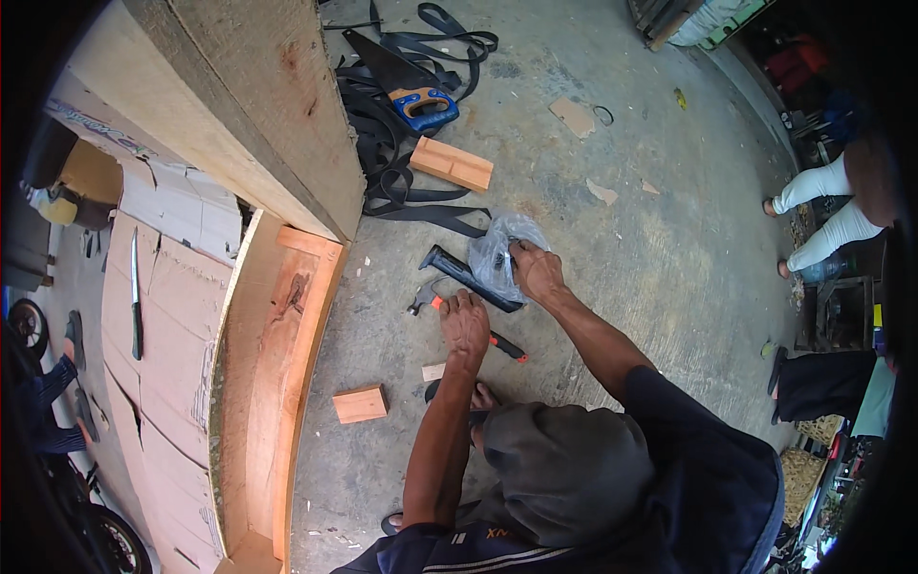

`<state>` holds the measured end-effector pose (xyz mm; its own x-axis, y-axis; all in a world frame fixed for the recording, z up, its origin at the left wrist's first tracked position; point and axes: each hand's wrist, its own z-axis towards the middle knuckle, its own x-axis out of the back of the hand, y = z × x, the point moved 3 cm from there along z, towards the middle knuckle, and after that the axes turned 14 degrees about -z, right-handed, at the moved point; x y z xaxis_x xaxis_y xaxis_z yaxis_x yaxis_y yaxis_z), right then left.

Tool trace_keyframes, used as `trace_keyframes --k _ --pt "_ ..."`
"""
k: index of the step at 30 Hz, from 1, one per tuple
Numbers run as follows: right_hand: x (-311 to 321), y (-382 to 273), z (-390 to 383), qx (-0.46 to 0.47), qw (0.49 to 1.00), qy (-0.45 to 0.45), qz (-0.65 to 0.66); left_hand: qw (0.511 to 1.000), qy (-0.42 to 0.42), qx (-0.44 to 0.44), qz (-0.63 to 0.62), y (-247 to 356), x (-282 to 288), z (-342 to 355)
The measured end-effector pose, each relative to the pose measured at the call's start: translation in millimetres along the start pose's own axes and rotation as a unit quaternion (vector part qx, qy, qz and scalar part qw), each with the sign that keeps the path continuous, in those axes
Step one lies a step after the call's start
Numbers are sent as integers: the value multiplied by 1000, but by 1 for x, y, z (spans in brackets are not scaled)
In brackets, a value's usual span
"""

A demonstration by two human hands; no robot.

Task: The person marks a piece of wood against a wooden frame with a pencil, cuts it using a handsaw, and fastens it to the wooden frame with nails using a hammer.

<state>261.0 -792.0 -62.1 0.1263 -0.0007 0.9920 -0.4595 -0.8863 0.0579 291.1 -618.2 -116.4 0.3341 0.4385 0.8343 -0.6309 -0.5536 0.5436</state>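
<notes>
My left hand is closed over the middle of a claw hammer with a black and orange handle. The hammer's metal head shows beyond my fingers, and the handle's end sticks out on the other side. My right hand has its fingers bent into a clear plastic bag; what the bag contains is hard to make out. Between the hammer and the bag lies a long black tool, its kind unclear. A small pale wood block is beside my left forearm.
A wooden frame runs along the left, beside cardboard with a knife. A handsaw lies among black straps. Wood blocks rest on the concrete floor. Another person's legs are at right.
</notes>
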Motion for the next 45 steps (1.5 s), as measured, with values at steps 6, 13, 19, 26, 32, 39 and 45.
trace_keyframes --k 6,13,19,26,32,39,45 --pt "21 6 -16 -18 999 32 28 940 112 150 -283 -14 27 -18" --pt "68 22 -48 -41 992 99 64 762 168 267 -565 -22 87 -63" --pt "157 -50 -73 21 979 79 185 835 277 168 -445 6 155 -74" --pt "110 -143 -87 212 929 -96 288 930 161 119 -309 -23 182 -102" --pt "0 -105 -96 157 981 112 14 756 263 410 -437 -122 159 -195" --pt "-6 -101 -93 77 955 -190 215 718 294 415 -475 -131 148 -216" --pt "24 -130 -123 198 906 -169 336 758 361 376 -393 -127 122 -220"
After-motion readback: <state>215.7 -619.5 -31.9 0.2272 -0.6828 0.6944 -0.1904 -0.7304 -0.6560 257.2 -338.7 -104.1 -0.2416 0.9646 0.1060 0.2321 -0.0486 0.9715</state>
